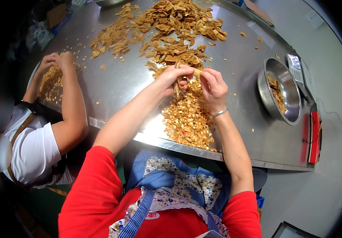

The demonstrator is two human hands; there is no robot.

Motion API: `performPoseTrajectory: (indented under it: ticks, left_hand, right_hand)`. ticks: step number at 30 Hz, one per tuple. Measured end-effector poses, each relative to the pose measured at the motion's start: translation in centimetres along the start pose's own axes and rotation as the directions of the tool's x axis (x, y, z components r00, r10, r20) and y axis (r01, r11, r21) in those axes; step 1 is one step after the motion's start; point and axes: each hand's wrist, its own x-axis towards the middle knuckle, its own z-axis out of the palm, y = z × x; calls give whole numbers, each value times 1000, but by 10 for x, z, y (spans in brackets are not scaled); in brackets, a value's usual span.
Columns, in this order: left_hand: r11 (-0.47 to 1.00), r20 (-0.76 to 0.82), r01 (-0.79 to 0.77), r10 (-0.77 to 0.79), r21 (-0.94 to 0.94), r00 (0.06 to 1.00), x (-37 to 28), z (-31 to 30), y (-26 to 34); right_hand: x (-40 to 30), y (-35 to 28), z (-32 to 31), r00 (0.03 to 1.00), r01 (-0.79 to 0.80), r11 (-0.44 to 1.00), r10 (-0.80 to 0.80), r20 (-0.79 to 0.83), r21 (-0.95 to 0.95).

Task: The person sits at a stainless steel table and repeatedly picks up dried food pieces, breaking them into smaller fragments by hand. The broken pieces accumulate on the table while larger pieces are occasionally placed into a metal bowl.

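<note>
My left hand [175,78] holds a long, dried brown strip [176,83] that stands out between its fingers. Its thumb and forefinger meet a small pale brown dried piece [197,73], whose other side is pinched by my right hand [215,86]. Both hands are above a heap of small yellowish seeds or flakes [188,122] that reaches the near edge of the metal table [120,77]. Just beyond my hands lie dried, brown, flat pieces [174,53], with a larger pile [174,15] of them farther back.
At the right stands a steel bowl [297,113] with brown pieces in it, near a red object [315,136] on the table's edge. Across to the left, a co-worker's hands [56,61] are over another seed heap [52,81]. The rim of a metal bowl [108,2] shows at the top.
</note>
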Motion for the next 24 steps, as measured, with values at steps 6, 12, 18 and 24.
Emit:
performPoseTrajectory:
  ticks: [6,12,18,24]
  left_hand:
    - [979,-236,-150,116,-135,965,1,11,27]
    - [975,216,-169,136,146,967,68,159,36]
    - [855,334,-232,74,463,940,173,285,-25]
    - [494,392,-224,-268,840,880,208,287,-56]
  right_hand:
    - [-8,2,2,945,-220,962,252,207,-163]
    - [-9,5,-7,885,-209,938,301,354,-276]
    - [-40,10,22,909,-407,831,329,256,379]
    - [-42,16,24,898,-430,727,284,335,536]
